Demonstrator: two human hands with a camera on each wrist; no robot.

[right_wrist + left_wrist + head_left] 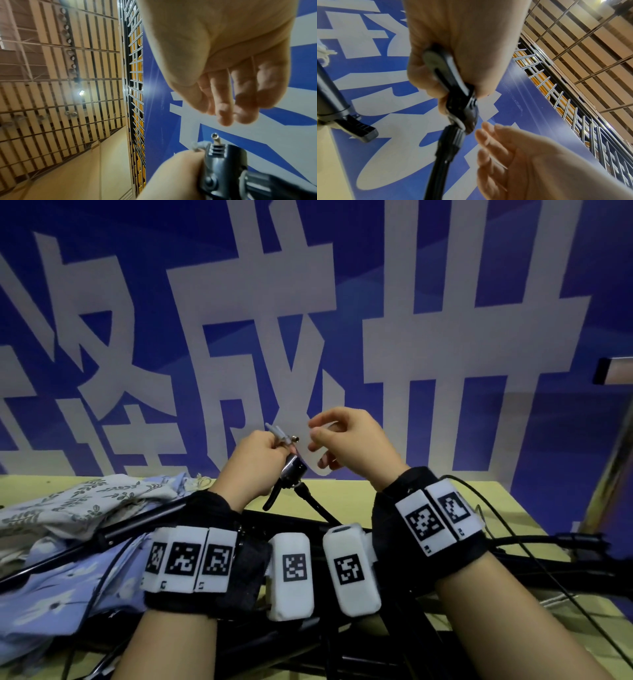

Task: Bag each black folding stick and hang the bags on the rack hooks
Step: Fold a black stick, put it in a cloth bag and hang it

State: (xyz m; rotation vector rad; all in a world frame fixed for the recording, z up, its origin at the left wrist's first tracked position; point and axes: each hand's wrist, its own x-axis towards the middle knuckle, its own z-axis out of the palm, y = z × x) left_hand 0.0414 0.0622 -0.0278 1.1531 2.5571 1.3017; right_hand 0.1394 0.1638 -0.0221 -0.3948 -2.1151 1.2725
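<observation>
A: Start at the left. What lies there?

B: Crumpled cloth bags (85, 501) in soft fabric, one pale with a leaf print, one light blue with white flowers, heaped on the yellow-green surface (359, 491). A thin black rod crosses them at a slant. Whether anything is inside the bags, I cannot tell.

A: And the left hand (253, 470)?

B: Its grip is clenched round the head of a black folding stick (293, 474), held up above the surface. The head is hard black plastic with a shiny metal collar; a pale grey tube and a small silver screw stick out of its top. A flat lever hangs below the fist, and the stick's slim shaft runs down toward the pile.

A: What does the left wrist view add?

B: A ribbed knob beneath the joint, and a second black tube with a ridged foot at the far left edge.

A: The right hand (349, 446)?

B: Just beside the stick's head, apart from it. Fingers loosely curled, thumb and forefinger nearly meeting; it holds nothing I can make out, so its grip is released.

A: Lower down?

B: More black sticks (513, 559) and thin cables lie tangled across the surface.

A: The room?

B: A blue banner (342, 302) with large white characters fills the wall. The wrist views show a metal wire rack (135, 94) with rows of thin pegs beside it, and a slatted ceiling.
</observation>
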